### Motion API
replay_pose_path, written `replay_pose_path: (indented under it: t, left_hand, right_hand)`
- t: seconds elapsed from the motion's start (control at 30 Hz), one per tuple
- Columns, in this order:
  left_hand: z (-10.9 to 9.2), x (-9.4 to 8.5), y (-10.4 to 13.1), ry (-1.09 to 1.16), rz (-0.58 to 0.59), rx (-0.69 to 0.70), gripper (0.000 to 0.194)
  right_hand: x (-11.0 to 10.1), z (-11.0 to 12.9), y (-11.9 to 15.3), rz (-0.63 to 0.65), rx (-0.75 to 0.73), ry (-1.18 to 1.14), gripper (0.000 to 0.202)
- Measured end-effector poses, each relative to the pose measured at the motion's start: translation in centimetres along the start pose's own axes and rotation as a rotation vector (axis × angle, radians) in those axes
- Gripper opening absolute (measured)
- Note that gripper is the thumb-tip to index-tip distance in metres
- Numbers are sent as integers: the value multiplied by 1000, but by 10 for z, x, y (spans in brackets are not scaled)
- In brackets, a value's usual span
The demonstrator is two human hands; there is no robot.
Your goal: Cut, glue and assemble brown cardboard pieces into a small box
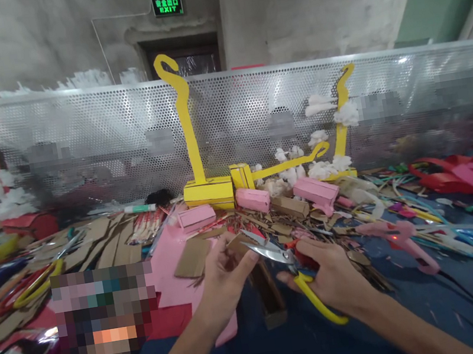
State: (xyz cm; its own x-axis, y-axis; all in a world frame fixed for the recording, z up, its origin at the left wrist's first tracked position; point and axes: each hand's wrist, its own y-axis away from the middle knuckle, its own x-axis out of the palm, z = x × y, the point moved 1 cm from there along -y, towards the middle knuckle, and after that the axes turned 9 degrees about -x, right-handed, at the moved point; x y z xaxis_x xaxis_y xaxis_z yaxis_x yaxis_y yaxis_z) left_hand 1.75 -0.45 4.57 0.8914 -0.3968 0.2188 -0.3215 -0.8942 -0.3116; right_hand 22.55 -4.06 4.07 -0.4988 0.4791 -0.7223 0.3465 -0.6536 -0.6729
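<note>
My right hand [334,269] grips a pair of scissors [275,253] by red and yellow handles, its blades parted and pointing to the left. My left hand [227,271] is closed on a small brown cardboard piece [237,246], partly hidden by the fingers, close to the blade tips. Below and between the hands lies a long, open-topped cardboard box [270,300]. Beside my left hand, a flat cardboard square [192,258] rests on a pink sheet [166,272].
Behind the hands stand pink boxes [253,199] and a yellow box [208,192] with a tall hooked strip. A pink glue gun [403,237] with a black cable lies at right. Cardboard scraps [94,241] cover the left side. A perforated metal panel [121,129] closes off the back.
</note>
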Motion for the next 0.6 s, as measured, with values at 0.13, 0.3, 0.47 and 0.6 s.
replay_pose_path:
  t: [0.13, 0.3, 0.47, 0.6]
  left_hand:
    - [1, 0, 0, 7, 19, 20, 18]
    - [2, 0, 1, -3, 61, 20, 17]
    - [1, 2, 3, -2, 68, 14, 18]
    - [4, 2, 3, 18, 71, -7, 19]
  right_hand:
    - [3, 0, -1, 73, 20, 9, 34]
    - [3, 2, 0, 129, 35, 27, 31]
    - [0, 2, 0, 87, 5, 15, 32]
    - [-1, 1, 0, 19, -24, 22, 34]
